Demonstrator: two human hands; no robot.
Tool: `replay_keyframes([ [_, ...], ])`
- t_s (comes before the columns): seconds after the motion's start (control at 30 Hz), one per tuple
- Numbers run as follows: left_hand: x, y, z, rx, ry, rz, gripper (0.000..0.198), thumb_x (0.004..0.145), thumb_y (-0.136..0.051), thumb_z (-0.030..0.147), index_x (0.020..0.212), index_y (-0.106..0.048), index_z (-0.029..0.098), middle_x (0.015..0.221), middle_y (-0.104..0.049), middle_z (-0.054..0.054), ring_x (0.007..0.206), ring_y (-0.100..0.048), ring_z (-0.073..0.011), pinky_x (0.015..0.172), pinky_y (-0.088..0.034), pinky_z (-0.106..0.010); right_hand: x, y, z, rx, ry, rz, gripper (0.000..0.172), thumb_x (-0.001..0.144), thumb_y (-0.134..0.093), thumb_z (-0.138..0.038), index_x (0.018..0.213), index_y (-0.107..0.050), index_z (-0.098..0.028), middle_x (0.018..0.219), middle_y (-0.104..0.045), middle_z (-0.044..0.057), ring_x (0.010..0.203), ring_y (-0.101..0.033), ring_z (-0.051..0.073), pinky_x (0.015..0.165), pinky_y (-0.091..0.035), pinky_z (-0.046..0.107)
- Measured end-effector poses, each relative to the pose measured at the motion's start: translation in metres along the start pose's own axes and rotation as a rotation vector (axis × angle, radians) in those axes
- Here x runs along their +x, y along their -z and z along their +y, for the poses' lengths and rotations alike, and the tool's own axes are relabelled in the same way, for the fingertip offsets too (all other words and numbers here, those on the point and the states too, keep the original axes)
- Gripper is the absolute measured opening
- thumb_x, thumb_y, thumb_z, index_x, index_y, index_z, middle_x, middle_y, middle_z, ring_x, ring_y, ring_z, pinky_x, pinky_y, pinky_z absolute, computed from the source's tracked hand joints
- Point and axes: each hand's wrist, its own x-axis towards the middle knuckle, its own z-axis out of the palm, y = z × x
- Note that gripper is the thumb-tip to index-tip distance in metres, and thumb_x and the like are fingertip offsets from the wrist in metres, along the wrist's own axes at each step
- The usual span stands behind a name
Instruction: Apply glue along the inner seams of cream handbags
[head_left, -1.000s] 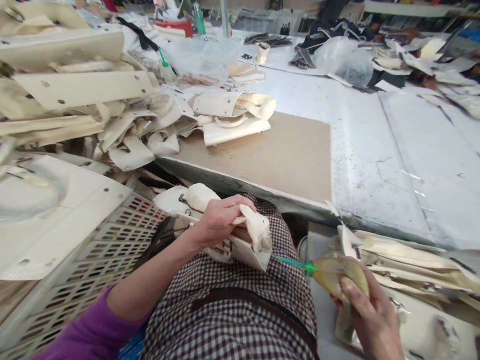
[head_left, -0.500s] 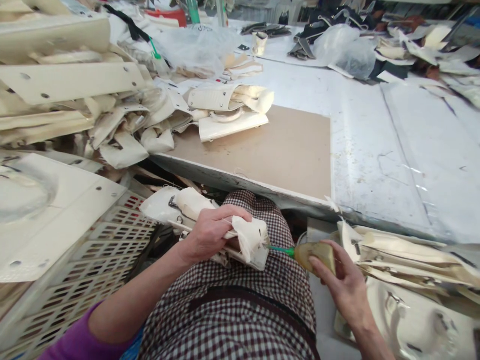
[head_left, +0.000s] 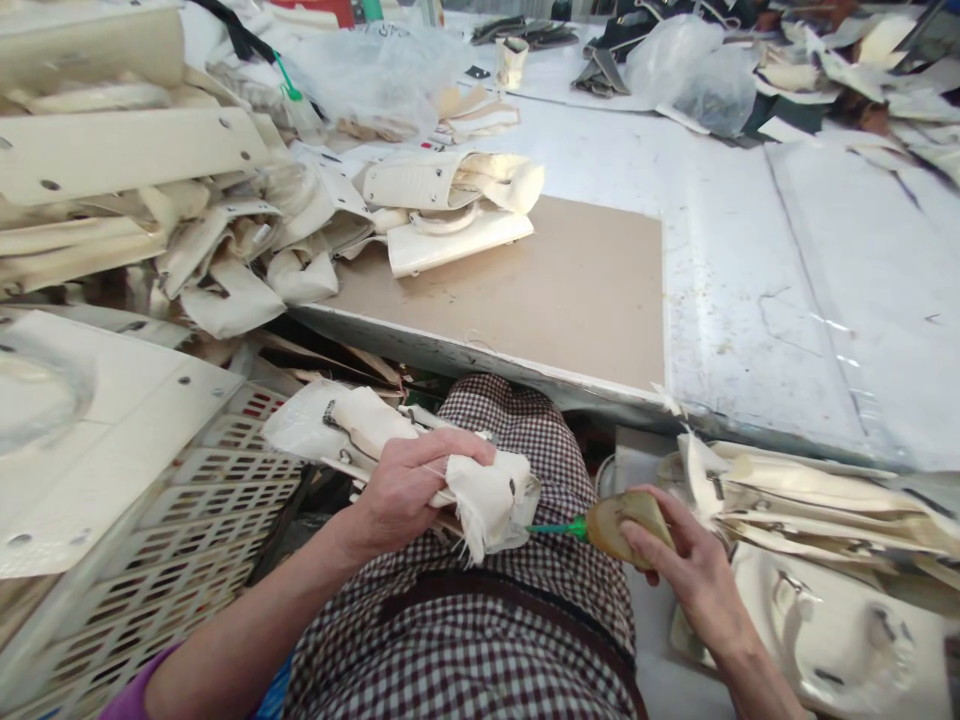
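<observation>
My left hand is closed around a cream bag piece above my lap. Its near end, with frayed cloth and a small dark hole, points to the right. My right hand grips a yellowish squeeze bottle, tipped on its side. The bottle's thin green nozzle reaches left to the edge of the bag piece; whether it touches cannot be made out. A checked apron covers my lap below both hands.
A brown board lies on the white table ahead. Cream bag parts are heaped at the left, above a white plastic crate. More cream bag pieces lie at the right. Clear plastic bags rest farther back.
The bag piece in my left hand has shifted slightly left and turned, showing more frayed cloth. The squeeze bottle has moved slightly down with its nozzle still at the piece's edge. The view shifted a little.
</observation>
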Motion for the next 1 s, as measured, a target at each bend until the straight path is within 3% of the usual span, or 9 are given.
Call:
replay_keyframes([
  [0.1,-0.001,0.0,0.001,0.015,-0.028,-0.008,0.03,0.102,-0.061,0.039,0.101,-0.082,0.017,0.103,-0.082,-0.012,0.099,-0.076,-0.0256,0.095,-0.058,-0.034,0.006,0.004,0.013,-0.021,0.003,0.0,0.057,0.076,-0.086,-0.057,0.118,-0.071,-0.02,0.085,-0.073,0.004,0.061,-0.062,0.021,0.049,-0.051,0.029],
  [0.27,-0.004,-0.001,0.001,-0.058,0.006,0.03,0.028,0.102,-0.063,0.037,0.1,-0.083,0.018,0.101,-0.082,-0.01,0.095,-0.077,-0.0239,0.089,-0.06,-0.03,0.009,0.004,0.025,-0.015,0.085,0.126,0.062,0.073,-0.089,-0.054,0.121,-0.069,-0.02,0.104,-0.076,0.008,0.081,-0.07,0.026,0.055,-0.055,0.028],
  [0.57,-0.014,0.0,0.003,-0.022,-0.016,0.007,0.028,0.103,-0.061,0.035,0.104,-0.082,0.017,0.104,-0.082,-0.012,0.096,-0.077,-0.0257,0.091,-0.062,-0.033,0.002,0.011,0.023,-0.016,-0.022,-0.003,0.059,0.073,-0.089,-0.055,0.118,-0.071,-0.021,0.089,-0.076,0.005,0.062,-0.067,0.023,0.048,-0.054,0.029],
  [0.77,-0.025,-0.001,-0.006,-0.084,-0.011,0.02,0.024,0.102,-0.063,0.033,0.106,-0.082,0.019,0.108,-0.082,-0.011,0.102,-0.076,-0.0261,0.096,-0.06,-0.033,0.003,0.001,0.024,0.073,-0.005,0.096,0.062,0.073,-0.09,-0.054,0.121,-0.069,-0.021,0.091,-0.077,0.006,0.065,-0.068,0.024,0.052,-0.057,0.031],
  [1.0,-0.027,0.0,-0.007,-0.088,-0.025,0.01,0.019,0.101,-0.064,0.027,0.108,-0.081,0.022,0.111,-0.081,-0.007,0.106,-0.075,-0.023,0.101,-0.057,-0.028,-0.012,-0.009,0.012,0.125,-0.034,0.091,0.053,0.077,-0.088,-0.054,0.114,-0.072,-0.02,0.088,-0.074,0.004,0.061,-0.063,0.02,0.048,-0.053,0.027],
])
